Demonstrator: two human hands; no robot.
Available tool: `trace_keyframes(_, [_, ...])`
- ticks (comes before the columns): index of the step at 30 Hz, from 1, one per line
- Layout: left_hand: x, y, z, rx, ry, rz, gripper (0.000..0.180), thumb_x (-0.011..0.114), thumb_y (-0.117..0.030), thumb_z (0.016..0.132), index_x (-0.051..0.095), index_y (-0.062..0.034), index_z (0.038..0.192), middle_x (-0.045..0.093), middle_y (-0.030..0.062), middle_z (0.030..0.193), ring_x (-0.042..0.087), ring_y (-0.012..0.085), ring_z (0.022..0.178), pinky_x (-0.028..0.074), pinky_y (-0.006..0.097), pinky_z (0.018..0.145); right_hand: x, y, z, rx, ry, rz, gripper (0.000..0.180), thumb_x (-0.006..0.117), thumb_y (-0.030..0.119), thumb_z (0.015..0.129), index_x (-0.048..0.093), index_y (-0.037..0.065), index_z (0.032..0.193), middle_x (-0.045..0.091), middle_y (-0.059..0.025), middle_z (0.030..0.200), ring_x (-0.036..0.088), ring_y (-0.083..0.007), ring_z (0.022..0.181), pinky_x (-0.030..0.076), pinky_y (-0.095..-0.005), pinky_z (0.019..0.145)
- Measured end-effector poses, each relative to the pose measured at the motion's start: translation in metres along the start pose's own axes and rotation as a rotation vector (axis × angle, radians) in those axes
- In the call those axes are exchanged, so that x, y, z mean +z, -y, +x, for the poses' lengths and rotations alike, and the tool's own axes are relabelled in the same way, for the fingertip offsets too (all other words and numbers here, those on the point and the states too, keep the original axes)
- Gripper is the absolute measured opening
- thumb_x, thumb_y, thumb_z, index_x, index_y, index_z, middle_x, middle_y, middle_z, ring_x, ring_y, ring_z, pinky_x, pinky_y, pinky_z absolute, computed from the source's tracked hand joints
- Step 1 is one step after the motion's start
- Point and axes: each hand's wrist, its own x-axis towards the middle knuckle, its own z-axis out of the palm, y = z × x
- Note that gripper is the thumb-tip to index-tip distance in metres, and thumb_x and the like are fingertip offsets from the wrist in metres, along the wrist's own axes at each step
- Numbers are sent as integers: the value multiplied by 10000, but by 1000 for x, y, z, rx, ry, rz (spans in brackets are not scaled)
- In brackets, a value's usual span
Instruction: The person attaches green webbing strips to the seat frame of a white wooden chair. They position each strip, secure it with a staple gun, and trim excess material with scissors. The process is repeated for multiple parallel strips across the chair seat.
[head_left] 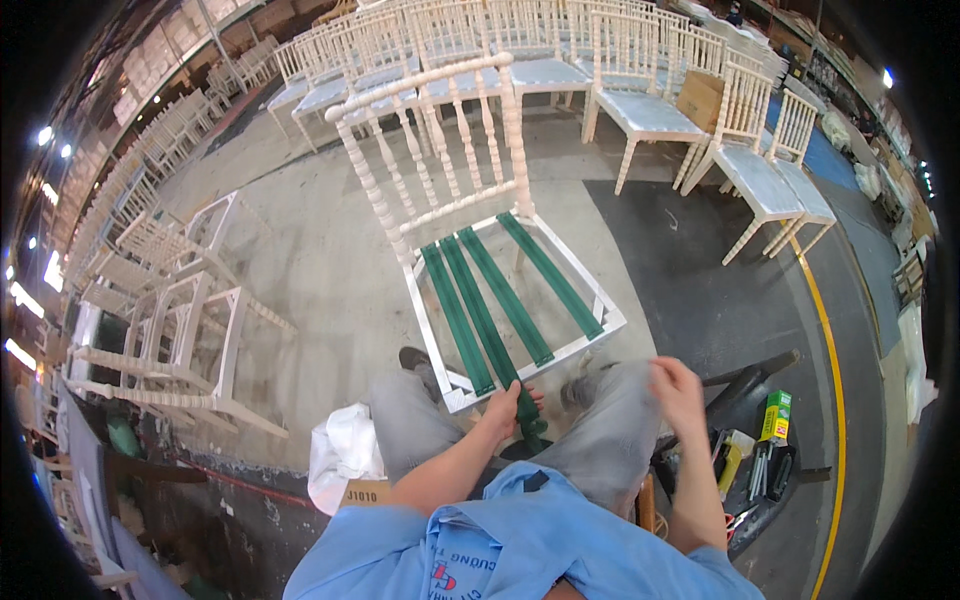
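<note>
A white wooden chair (612,322) with turned spindles in its back stands before me, its seat an open frame. Several green webbing straps (550,262) run across that frame from the back rail to the front rail. One green strap (483,315) continues over the front rail into my left hand (508,408), whose fingers are closed around it. Below that hand the loose length hangs bunched between my knees. Over my right thigh is my right hand (680,392), apart from the chair, with its fingers curled; whatever they may hold is too small to make out.
Rows of white chairs (640,112) with pale seats stand behind, a cardboard box (700,100) on one. Unfinished chair frames (228,345) lie at left. A white bag (345,455) sits by my left leg. At right, a black tray (745,525) holds tools and a green-yellow box (776,418).
</note>
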Motion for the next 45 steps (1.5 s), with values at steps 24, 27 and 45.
trace_keyframes(24, [8,-8,-40,468,-173,1453,379,644,-328,953,682,-81,1239,670,196,1232,585,419,1246,460,519,1042,255,-117,101,41,1222,-1126,394,690,369,931,736,54,1164,733,-188,1157,694,-310,1068,544,-428,894])
trace_keyframes(27, [11,-34,-19,794,-383,1717,626,645,-392,964,469,-179,1527,435,121,1566,302,439,1492,259,593,1199,269,-152,108,-358,1308,-1203,436,699,364,905,710,92,1246,702,-163,1267,675,-315,1142,550,-454,919])
trace_keyframes(45, [-9,-43,15,710,-195,2034,845,675,-469,927,267,-240,1630,246,75,1690,179,435,1549,167,655,1222,247,-125,78,1378,604,689,587,402,560,1039,588,21,896,648,-108,741,659,-283,752,571,-470,705])
